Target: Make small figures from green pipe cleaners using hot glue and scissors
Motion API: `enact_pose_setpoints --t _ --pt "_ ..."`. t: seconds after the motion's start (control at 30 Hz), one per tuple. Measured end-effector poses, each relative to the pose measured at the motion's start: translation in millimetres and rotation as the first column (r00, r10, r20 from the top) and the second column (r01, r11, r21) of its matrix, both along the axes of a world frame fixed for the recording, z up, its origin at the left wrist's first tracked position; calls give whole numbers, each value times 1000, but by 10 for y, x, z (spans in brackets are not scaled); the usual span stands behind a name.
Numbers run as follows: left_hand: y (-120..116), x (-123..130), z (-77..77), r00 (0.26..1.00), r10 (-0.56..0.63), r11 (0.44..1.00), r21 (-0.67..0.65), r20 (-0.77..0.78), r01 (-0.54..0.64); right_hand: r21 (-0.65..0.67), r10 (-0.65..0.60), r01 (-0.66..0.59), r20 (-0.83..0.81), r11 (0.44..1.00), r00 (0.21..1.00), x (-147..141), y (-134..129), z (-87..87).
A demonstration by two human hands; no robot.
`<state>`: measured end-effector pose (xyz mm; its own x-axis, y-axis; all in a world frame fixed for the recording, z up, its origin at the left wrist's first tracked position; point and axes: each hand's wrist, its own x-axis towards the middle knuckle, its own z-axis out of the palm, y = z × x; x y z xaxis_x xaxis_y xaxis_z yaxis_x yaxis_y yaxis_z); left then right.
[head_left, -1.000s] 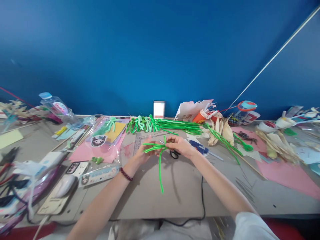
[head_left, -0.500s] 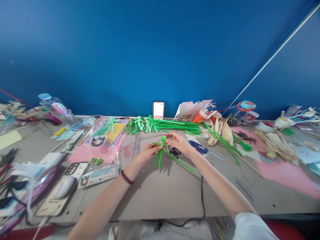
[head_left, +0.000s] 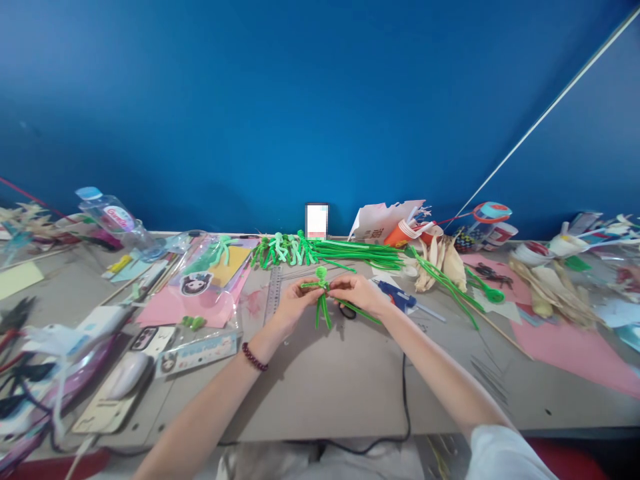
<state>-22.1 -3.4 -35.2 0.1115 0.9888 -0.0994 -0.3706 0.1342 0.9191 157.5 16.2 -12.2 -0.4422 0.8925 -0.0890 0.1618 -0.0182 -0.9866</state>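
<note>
Between my hands is a small green pipe-cleaner figure (head_left: 321, 274) with a round coiled head and several stems hanging below. My left hand (head_left: 299, 298) pinches it from the left, where a short stem points sideways. From the right, my right hand (head_left: 354, 291) closes its fingertips on the figure just under the head. One long green stem runs down and right beneath my right hand. Scissors (head_left: 347, 311) lie behind, mostly covered by that hand. Further back is a row of finished-looking green pipe-cleaner figures (head_left: 283, 249) beside a bundle of straight green pipe cleaners (head_left: 363, 252).
A blue glue gun (head_left: 397, 293) lies right of my hands, a steel ruler (head_left: 274, 291) to the left. A phone (head_left: 317, 221) leans on the blue wall. Pink paper and a plastic bag (head_left: 220, 280) lie left; a white mouse (head_left: 131, 373) is nearer. Dried husks (head_left: 453, 263) stand right.
My right hand has moved down from the figure's head to its neck. The figure now stands more upright, and its long stem has swung closer under my right hand.
</note>
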Motion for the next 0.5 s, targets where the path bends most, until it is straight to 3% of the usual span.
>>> enact_pose_setpoints --t 0.17,0.3,0.4,0.5 --pt "-1 -21 -9 998 -44 999 7 -50 44 49 -53 51 41 998 998 -8 0 2" --pt "8 -25 -33 986 95 988 134 -135 -77 155 -148 138 55 978 987 -10 18 -31" --pt "38 -39 -54 977 184 971 178 -111 -162 308 -234 212 38 927 971 -15 23 -64" --pt "75 -60 -54 996 84 994 66 40 -87 512 -306 239 50 825 951 -26 0 -64"
